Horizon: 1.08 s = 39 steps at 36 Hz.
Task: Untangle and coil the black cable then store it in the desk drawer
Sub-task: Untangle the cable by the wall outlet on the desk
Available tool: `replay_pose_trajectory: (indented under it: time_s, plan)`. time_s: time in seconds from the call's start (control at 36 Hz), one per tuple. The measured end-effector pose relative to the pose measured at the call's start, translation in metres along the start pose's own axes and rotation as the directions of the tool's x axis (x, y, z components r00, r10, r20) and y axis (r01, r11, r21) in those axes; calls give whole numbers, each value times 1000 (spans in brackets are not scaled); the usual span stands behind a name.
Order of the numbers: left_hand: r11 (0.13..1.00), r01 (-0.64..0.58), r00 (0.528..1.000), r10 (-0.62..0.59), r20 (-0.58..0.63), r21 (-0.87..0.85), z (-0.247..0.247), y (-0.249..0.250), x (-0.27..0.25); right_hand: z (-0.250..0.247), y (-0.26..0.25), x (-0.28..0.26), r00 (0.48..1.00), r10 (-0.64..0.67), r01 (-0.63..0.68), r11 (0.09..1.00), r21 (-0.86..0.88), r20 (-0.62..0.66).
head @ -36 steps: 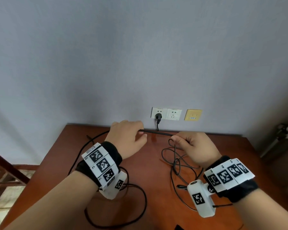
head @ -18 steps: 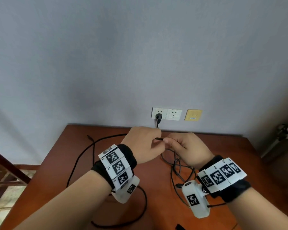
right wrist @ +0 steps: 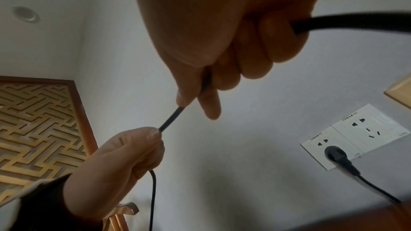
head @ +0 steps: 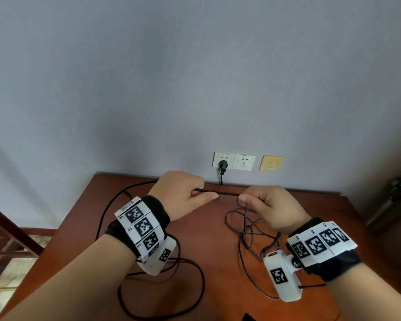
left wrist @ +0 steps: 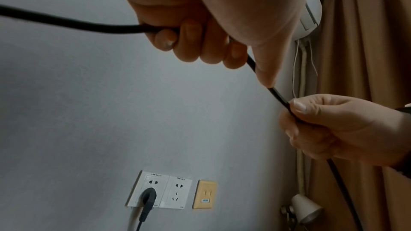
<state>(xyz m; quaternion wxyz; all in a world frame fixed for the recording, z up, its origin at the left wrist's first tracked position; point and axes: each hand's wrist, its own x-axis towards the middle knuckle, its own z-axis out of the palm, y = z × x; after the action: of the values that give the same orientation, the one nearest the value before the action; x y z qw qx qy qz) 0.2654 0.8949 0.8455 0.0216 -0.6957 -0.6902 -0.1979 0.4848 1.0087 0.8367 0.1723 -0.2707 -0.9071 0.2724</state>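
Brown desk point(head: 213, 228) sits under my hands. My left hand point(head: 181, 195) and right hand point(head: 269, 208) both curl tight around the black cable point(head: 215, 193), stretched between them above the messy loops. I should slide slowly and pull knots loose gently.

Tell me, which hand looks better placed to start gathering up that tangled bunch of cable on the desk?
Probably the right hand. It pinches the black cable directly above the tangled loops on the desk, which hang from its grip. The left hand holds the smoother run trailing off left.
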Motion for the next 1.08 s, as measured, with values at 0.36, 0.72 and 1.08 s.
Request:
replay_pose_trajectory:
  time_s: [0.36, 0.72, 1.08]
  plan:
    - [997, 72, 997, -72, -20, 3, 5, 4, 4, 5, -8, 10, 998, 51, -54, 995, -85, -38]
    - [1000, -19, 999, 20, 39, -22, 10, 20, 12, 7, -12, 4, 996, 85, -82, 978, 189, -3]
    - [998, 0, 1000, -1, 15, 55, -7, -24, 12, -5, 12, -3, 993, 117, -115, 991, 65, -21]
